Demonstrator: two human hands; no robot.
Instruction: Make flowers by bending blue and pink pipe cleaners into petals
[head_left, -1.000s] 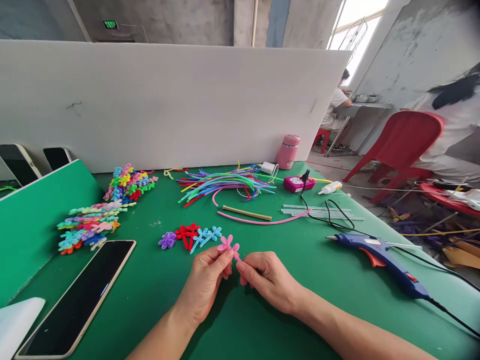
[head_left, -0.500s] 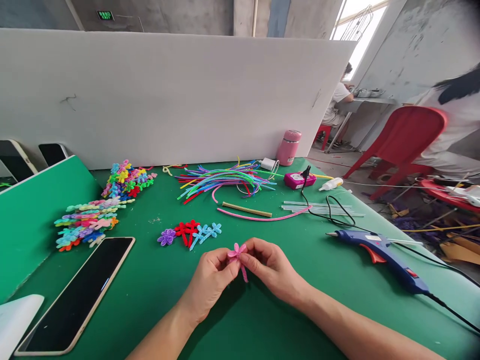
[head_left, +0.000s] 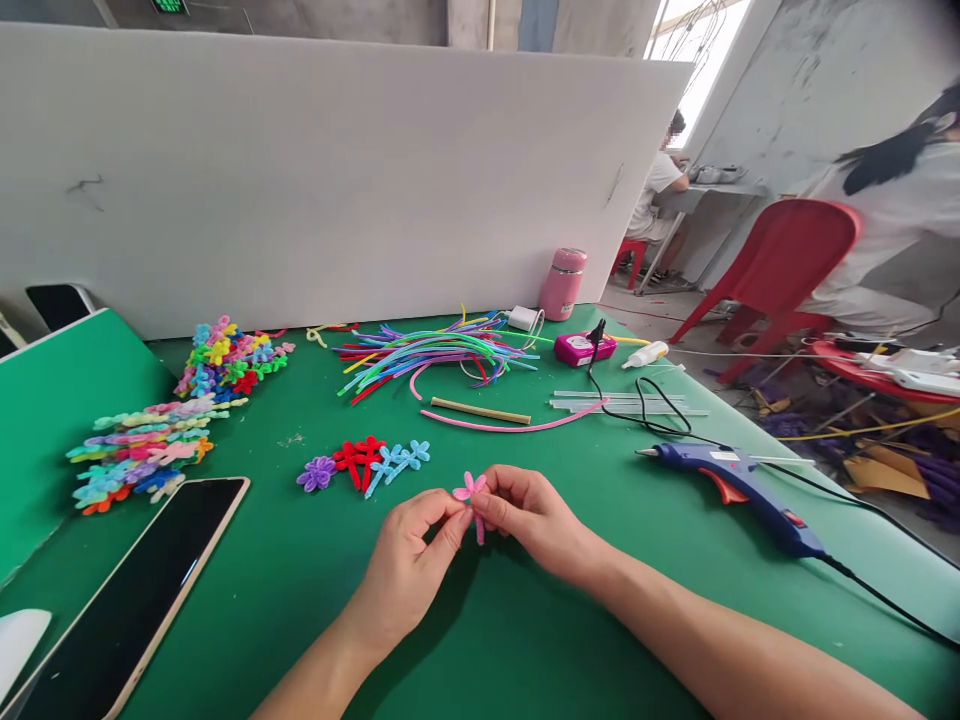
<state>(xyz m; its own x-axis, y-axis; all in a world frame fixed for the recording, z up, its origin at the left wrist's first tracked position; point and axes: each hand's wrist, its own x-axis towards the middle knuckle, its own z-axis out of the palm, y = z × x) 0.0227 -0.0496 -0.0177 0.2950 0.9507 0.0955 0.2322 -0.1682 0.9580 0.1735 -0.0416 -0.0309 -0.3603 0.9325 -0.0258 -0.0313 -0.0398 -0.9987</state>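
Between my fingertips is a pink pipe-cleaner flower with a short stem hanging down. My left hand pinches it from the left, thumb and forefinger closed near the base of the petals. From the other side my right hand grips it the same way, its lower fingers curled in. Just beyond, on the green table, lie a purple pipe-cleaner flower, red flowers with stems and light blue flowers with stems.
A blue glue gun with its black cord lies at right, near clear glue sticks. Loose pipe cleaners spread at the back, by a pink bottle. Piled flowers and a phone occupy the left.
The view has shifted slightly, so the table's contents sit further left and a little higher. Both hands still hold the pink flower, with my left fingers a little lower on it.
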